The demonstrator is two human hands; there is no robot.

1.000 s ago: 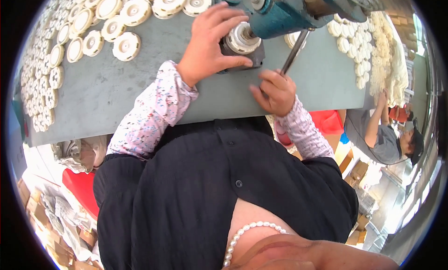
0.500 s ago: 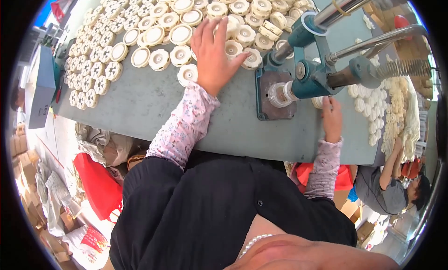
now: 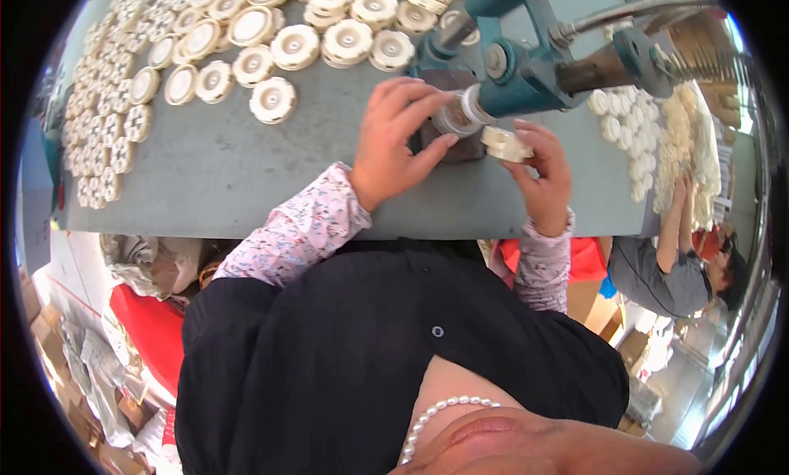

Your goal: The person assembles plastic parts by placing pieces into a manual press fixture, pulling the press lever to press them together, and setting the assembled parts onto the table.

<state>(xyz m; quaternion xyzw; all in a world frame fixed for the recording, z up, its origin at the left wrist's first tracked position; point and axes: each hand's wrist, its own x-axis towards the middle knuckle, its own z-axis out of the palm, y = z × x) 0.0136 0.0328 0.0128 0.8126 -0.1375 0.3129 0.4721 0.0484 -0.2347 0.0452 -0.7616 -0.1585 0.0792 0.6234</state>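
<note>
At the press (image 3: 526, 64), my left hand (image 3: 394, 138) curls its fingers and thumb against the clear ring-shaped holder (image 3: 457, 120) on the base plate. Whether a small part sits between those fingers I cannot see. Just right of the holder, my right hand (image 3: 544, 169) pinches a cream round notched part (image 3: 505, 145), tilted on its edge and raised off the table. The press's round white head (image 3: 473, 105) is right above the holder. A single cream round part (image 3: 273, 100) lies to the left, at the near edge of the pile.
Many cream round parts (image 3: 349, 41) cover the far and left table (image 3: 271, 179). White round pieces (image 3: 629, 122) lie to the right, beside a heap of cream pieces (image 3: 675, 122). The press lever (image 3: 641, 8) and spring reach rightward. Another person (image 3: 666, 269) works at the far right.
My left hand has come from the pile to the press holder. My right hand has lifted a cream round part from beside the press. The whole view has shifted.
</note>
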